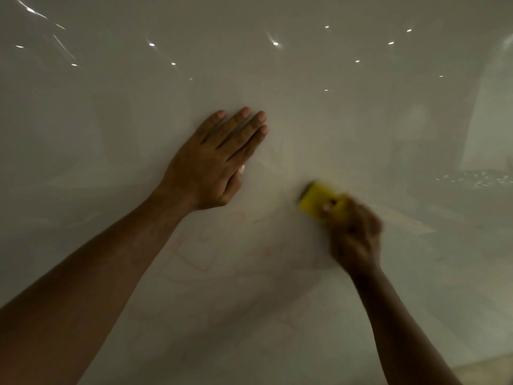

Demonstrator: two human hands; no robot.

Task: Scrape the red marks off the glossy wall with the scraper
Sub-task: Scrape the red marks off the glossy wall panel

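You're mid-scrape: your right hand (355,240), blurred, fingers wrapped around the scraper (319,200); left hand (216,165) flat, fingers together, on the wall (361,120). Next, work nearer-left, over faint red marks (194,259).

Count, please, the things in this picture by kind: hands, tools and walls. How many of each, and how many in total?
Hands: 2, the left hand flat on the wall and the right hand holding the tool
Scrapers: 1, the yellow scraper
Walls: 1, the glossy wall with faint red marks
Total: 4
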